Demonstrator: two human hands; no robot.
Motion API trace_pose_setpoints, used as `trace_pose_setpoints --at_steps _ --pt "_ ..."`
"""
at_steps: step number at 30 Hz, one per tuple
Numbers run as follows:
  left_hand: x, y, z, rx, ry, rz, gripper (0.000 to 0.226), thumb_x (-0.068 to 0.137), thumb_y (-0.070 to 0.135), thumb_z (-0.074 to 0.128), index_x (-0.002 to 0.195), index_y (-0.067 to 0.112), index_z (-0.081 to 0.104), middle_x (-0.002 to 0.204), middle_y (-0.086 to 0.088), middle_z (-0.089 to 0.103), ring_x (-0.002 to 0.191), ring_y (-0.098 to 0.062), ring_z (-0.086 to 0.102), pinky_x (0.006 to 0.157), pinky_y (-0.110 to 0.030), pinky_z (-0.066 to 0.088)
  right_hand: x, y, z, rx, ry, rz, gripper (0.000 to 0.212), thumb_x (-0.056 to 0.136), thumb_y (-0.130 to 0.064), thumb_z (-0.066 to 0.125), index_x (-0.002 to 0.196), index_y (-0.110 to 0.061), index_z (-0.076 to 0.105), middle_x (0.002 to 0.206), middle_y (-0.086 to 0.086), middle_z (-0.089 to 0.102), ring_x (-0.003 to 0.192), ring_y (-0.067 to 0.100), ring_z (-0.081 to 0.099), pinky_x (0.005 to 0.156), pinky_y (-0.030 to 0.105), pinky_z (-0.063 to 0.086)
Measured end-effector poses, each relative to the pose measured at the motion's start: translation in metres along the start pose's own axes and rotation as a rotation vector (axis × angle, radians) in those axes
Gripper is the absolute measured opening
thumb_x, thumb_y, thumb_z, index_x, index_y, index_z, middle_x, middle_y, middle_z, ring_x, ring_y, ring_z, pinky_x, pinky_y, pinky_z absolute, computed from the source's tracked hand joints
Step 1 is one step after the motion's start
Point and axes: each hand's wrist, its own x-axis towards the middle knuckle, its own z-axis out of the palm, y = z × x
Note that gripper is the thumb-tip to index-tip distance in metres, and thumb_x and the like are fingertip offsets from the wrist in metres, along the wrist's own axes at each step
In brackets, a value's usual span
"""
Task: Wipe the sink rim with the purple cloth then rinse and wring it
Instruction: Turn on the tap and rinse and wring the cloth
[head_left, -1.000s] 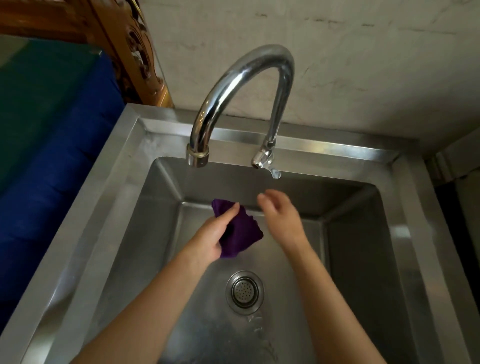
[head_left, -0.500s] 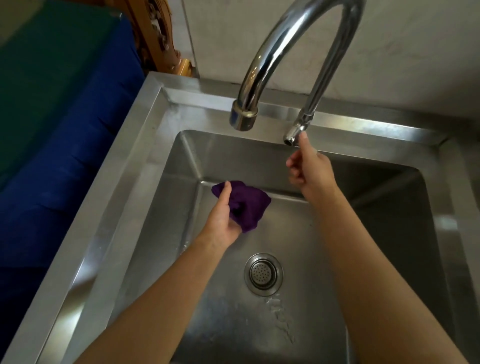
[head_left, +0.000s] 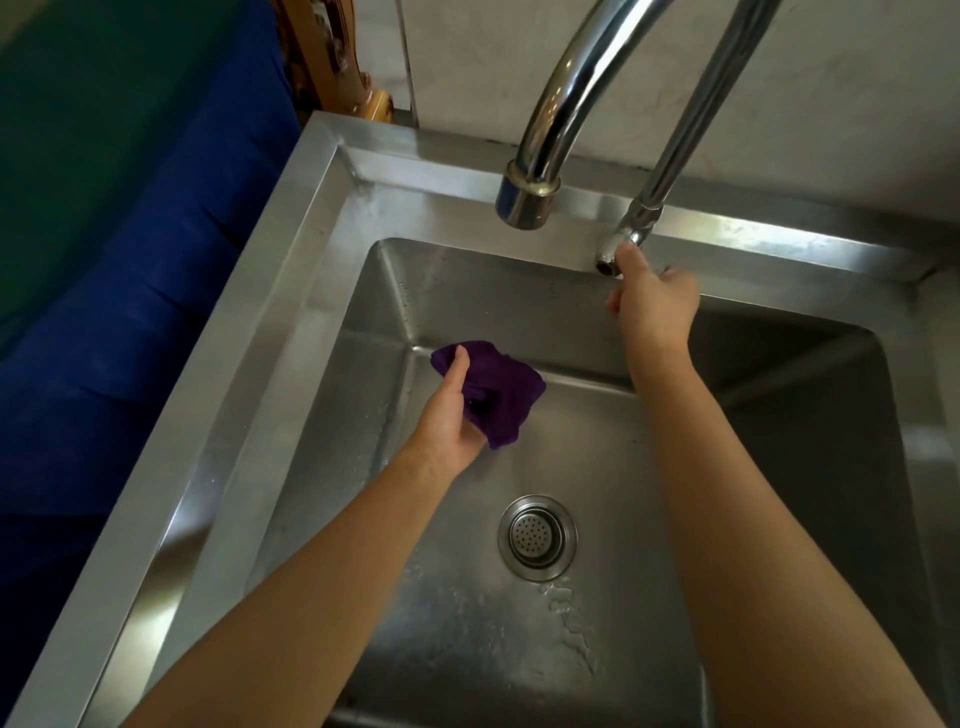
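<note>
The crumpled purple cloth (head_left: 498, 395) is held over the far left part of the steel basin, with my left hand (head_left: 447, 415) shut on it and the thumb lying on top. My right hand (head_left: 654, 306) is up at the far side of the basin, thumb and curled fingers pinched on the nozzle (head_left: 610, 254) at the end of the chrome tap (head_left: 566, 83). I see no water running from the nozzle. The sink rim (head_left: 270, 291) runs along the left and far sides and looks bare and shiny.
A round strainer drain (head_left: 537, 538) sits in the basin floor, with water droplets and a small trail beside it. Blue and green fabric (head_left: 130, 260) lies left of the sink. A carved wooden piece (head_left: 332, 57) stands at the far left corner against the wall.
My right hand rose from beside the cloth to the tap's nozzle and closed on it. My left hand kept hold of the cloth. The view moved closer to the sink.
</note>
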Motion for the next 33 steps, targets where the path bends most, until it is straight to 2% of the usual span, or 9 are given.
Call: trace_pose_setpoints --at_steps 10,15,17,19,21,23,28,30,33 --pt "0.018 -0.006 -0.008 0.082 0.083 -0.024 0.038 0.089 0.042 0.059 0.108 0.01 0.064 0.094 -0.007 0.073 0.096 -0.023 0.067 0.094 -0.042 0.05 0.005 0.005 0.001 -0.181 0.009 -0.114 0.041 0.091 -0.041 0.051 0.06 -0.015 0.049 0.056 -0.002 0.052 0.047 0.008 0.046 0.054 0.024 0.042" --pt "0.021 -0.012 -0.012 0.101 0.11 -0.046 0.038 0.088 0.044 0.059 0.104 0.01 0.065 0.088 -0.007 0.075 0.091 -0.021 0.067 0.085 -0.038 0.052 -0.012 0.04 -0.002 -0.23 -0.077 -0.17 0.043 0.093 -0.051 0.041 0.077 -0.014 0.055 0.067 -0.005 0.059 0.064 0.007 0.057 0.065 0.025 0.046" --pt "0.021 -0.015 -0.012 0.173 0.122 -0.018 0.038 0.089 0.044 0.056 0.107 0.012 0.064 0.094 -0.007 0.073 0.092 -0.021 0.067 0.087 -0.039 0.052 -0.023 0.073 0.002 -0.239 -0.094 -0.083 0.038 0.096 -0.046 0.037 0.084 -0.016 0.056 0.08 0.002 0.064 0.079 0.019 0.062 0.076 0.036 0.049" --pt "0.018 -0.017 -0.01 0.281 0.116 0.033 0.032 0.092 0.043 0.052 0.109 0.017 0.062 0.095 -0.004 0.071 0.087 -0.016 0.068 0.077 -0.033 0.055 -0.034 0.106 0.01 -0.345 -0.262 0.07 0.04 0.098 -0.042 0.034 0.107 -0.011 0.058 0.105 0.012 0.066 0.099 0.028 0.062 0.085 0.042 0.049" --pt "0.014 -0.018 -0.01 0.396 0.106 0.087 0.022 0.095 0.038 0.049 0.105 0.022 0.06 0.094 -0.003 0.07 0.086 -0.015 0.067 0.072 -0.031 0.055 -0.043 0.128 0.016 -0.265 -0.46 0.261 0.041 0.099 -0.04 0.033 0.126 -0.015 0.051 0.118 0.011 0.063 0.107 0.028 0.061 0.08 0.039 0.053" --pt "0.012 -0.016 -0.01 0.527 0.089 0.156 0.022 0.094 0.034 0.052 0.109 0.02 0.059 0.104 -0.007 0.068 0.097 -0.021 0.065 0.081 -0.035 0.054 -0.047 0.135 0.019 -0.027 -0.544 0.425 0.032 0.099 -0.032 0.037 0.126 -0.02 0.051 0.113 0.006 0.065 0.1 0.025 0.064 0.073 0.035 0.056" --pt "0.011 -0.009 -0.016 0.719 0.115 0.343 0.01 0.095 0.024 0.052 0.102 0.024 0.06 0.095 0.006 0.068 0.088 -0.006 0.063 0.07 -0.016 0.049 -0.041 0.141 0.019 0.262 -0.44 0.589 0.025 0.092 -0.019 0.051 0.116 -0.013 0.055 0.103 0.007 0.063 0.092 0.023 0.063 0.065 0.035 0.055" --pt "0.009 -0.006 -0.014 0.604 0.083 0.355 0.014 0.095 0.017 0.049 0.095 0.02 0.063 0.078 0.012 0.07 0.074 0.0 0.062 0.066 -0.015 0.046 -0.035 0.144 0.022 0.308 -0.357 0.678 0.028 0.091 -0.022 0.055 0.116 -0.007 0.055 0.106 0.012 0.065 0.092 0.026 0.065 0.064 0.037 0.055" --pt "0.005 -0.002 -0.015 0.312 0.035 0.292 0.021 0.091 0.014 0.043 0.082 0.016 0.062 0.071 0.005 0.071 0.075 -0.013 0.06 0.071 -0.027 0.04 -0.032 0.142 0.026 0.302 -0.274 0.726 0.032 0.088 -0.011 0.061 0.117 0.001 0.057 0.104 0.017 0.067 0.088 0.028 0.066 0.062 0.037 0.056"
